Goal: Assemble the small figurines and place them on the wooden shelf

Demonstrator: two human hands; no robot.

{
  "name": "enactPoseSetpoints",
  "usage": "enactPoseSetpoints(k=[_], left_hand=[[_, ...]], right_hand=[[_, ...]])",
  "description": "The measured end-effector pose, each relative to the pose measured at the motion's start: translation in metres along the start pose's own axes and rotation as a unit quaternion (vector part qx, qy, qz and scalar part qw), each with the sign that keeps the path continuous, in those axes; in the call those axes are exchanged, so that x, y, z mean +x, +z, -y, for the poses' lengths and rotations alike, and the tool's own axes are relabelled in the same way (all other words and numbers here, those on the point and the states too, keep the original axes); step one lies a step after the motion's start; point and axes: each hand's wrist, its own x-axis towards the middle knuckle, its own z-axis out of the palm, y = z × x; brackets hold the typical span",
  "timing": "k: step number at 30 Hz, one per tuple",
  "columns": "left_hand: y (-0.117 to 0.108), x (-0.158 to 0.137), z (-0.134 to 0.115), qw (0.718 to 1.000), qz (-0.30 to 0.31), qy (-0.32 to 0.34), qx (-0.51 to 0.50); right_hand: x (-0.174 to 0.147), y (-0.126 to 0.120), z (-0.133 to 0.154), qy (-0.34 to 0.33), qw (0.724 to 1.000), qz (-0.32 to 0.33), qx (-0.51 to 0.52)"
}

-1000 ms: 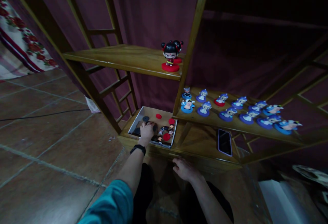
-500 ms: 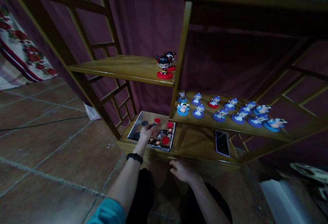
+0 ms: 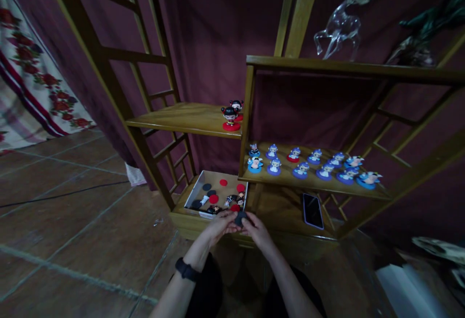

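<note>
My left hand and my right hand meet in front of the shelf unit, both closed around a dark grey round base. The fingers partly cover it, and I cannot tell whether a figurine is attached underneath. Just beyond my hands, an open cardboard box stands on the lowest shelf. Inside it are loose red round bases, dark round bases and several small figurines, some lying on their sides.
Several purple and blue figurines stand in two rows on the right shelf. Two black-haired figurines on red bases stand on the left shelf. A phone lies at lower right. A clear deer ornament stands above.
My left hand has left the box and come to my right hand, which has risen a little. The dark base is now between them. The view has tilted upward.
</note>
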Motion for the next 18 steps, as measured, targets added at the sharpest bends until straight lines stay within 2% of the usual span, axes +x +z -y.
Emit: enactPoseSetpoints(k=[3,5,7,9,11,14,16,18], left_hand=[[0.006,0.000,0.004,0.999,0.013,0.003,0.036],[0.005,0.003,0.005,0.998,-0.002,0.009,0.066],[-0.002,0.008,0.004,0.993,-0.038,0.036,0.110],[-0.015,0.015,0.001,0.978,-0.104,0.092,0.154],[-0.035,0.021,-0.005,0.953,-0.190,0.147,0.185],[-0.068,0.030,-0.014,0.900,-0.298,0.175,0.264],[-0.085,0.036,-0.020,0.866,-0.335,0.160,0.335],[-0.095,0.043,-0.022,0.837,-0.334,0.134,0.413]], right_hand=[[-0.001,0.003,0.000,0.003,0.998,0.016,0.055],[-0.002,0.004,0.001,0.021,0.996,0.002,0.083],[-0.003,0.003,0.002,0.038,0.992,-0.035,0.119],[-0.004,0.001,0.003,0.047,0.983,-0.078,0.158],[-0.004,0.000,0.003,0.057,0.976,-0.104,0.184],[-0.002,-0.002,0.004,0.068,0.972,-0.115,0.192],[-0.001,-0.001,0.004,0.069,0.972,-0.115,0.193],[0.000,0.000,0.005,0.068,0.972,-0.114,0.196]])
